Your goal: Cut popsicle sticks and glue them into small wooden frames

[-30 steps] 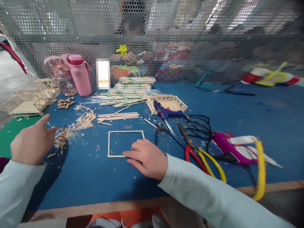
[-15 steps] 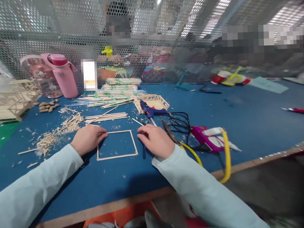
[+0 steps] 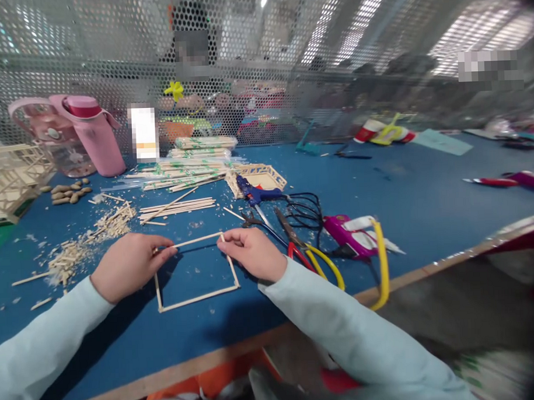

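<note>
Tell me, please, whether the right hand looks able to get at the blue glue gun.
Probably yes, once the right hand releases the stick frame: the glue gun lies beyond, with pliers lying low between.

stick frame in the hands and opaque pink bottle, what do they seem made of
Stick frame: probably bare, matt wood, judging by its pale tan colour. Opaque pink bottle: smooth, perhaps coated metal or plastic; its even colour leaves that open.

You are facing a perforated metal partition (image 3: 99,48) rising behind a blue-topped worktable (image 3: 407,201), while bright slatted bands of light (image 3: 358,26) are glowing at upper right.
</note>
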`<state>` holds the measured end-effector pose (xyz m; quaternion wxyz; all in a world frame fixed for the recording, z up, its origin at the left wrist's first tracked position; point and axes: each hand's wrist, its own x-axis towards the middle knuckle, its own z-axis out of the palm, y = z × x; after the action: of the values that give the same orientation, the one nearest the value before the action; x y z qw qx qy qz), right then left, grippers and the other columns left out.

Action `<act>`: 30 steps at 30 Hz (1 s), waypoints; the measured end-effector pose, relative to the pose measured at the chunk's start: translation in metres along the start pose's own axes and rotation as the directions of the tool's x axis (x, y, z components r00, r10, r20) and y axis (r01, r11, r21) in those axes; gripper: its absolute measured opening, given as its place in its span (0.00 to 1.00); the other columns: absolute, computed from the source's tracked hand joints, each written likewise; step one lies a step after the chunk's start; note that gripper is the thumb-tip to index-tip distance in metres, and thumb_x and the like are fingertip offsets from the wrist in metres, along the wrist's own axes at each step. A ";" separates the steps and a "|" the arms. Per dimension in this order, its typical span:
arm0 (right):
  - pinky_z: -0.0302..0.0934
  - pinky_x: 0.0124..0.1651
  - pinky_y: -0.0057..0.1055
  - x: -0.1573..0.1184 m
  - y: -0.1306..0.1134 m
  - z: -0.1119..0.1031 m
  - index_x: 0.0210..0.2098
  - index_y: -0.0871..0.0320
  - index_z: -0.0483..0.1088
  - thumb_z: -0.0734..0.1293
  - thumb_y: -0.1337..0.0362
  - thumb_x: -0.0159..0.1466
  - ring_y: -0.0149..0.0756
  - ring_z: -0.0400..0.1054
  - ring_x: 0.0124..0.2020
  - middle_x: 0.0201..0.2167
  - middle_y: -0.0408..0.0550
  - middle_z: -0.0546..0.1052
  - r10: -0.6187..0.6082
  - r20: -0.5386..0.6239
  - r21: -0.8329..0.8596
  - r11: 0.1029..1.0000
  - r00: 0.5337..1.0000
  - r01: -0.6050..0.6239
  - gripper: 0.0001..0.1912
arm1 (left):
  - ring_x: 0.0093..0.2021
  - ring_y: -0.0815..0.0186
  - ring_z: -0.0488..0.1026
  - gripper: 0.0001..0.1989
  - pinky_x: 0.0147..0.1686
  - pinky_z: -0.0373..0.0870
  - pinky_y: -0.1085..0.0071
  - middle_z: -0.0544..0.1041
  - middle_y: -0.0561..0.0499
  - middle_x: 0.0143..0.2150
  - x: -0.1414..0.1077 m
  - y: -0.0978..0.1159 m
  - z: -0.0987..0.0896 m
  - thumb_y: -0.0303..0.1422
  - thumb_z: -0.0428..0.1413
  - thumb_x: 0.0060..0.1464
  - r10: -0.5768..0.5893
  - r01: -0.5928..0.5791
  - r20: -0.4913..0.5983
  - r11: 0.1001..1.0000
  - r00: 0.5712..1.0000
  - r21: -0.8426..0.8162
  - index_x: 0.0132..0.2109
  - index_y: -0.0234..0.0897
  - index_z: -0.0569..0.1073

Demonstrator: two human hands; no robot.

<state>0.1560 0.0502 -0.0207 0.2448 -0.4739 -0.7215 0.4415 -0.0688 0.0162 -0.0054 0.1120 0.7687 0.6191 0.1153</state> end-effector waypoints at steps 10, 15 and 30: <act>0.60 0.33 0.29 -0.037 -0.011 -0.020 0.48 0.61 0.66 0.58 0.58 0.62 0.33 0.66 0.26 0.25 0.46 0.73 -0.095 -0.228 -0.340 0.940 0.969 0.012 0.19 | 0.23 0.68 0.70 0.19 0.24 0.56 0.75 0.76 0.50 0.24 0.017 0.036 -0.010 0.40 0.43 0.58 0.241 -0.241 -0.019 0.970 0.970 -0.029 0.33 0.39 0.77; 0.60 0.47 0.40 -0.076 0.033 -0.066 0.49 0.67 0.65 0.58 0.60 0.60 0.47 0.67 0.45 0.42 0.61 0.73 0.053 -0.345 -0.703 0.647 0.937 -0.296 0.21 | 0.26 0.69 0.73 0.17 0.25 0.61 0.77 0.79 0.51 0.29 0.013 0.030 -0.008 0.40 0.46 0.57 0.287 -0.315 -0.185 0.938 0.940 -0.143 0.35 0.38 0.77; 0.60 0.24 0.27 -0.105 0.015 -0.045 0.55 0.58 0.56 0.65 0.61 0.54 0.30 0.64 0.21 0.25 0.43 0.71 -0.054 -0.561 -0.306 0.941 0.826 -0.146 0.30 | 0.30 0.67 0.76 0.11 0.28 0.68 0.79 0.80 0.49 0.31 0.003 0.037 -0.007 0.34 0.51 0.55 0.371 -0.483 -0.438 0.857 0.819 -0.177 0.35 0.36 0.77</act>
<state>0.2431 -0.0239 -0.0048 0.3508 -0.6346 -0.6700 0.1590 -0.0365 0.0121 0.0131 0.0657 0.8265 0.4156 0.3740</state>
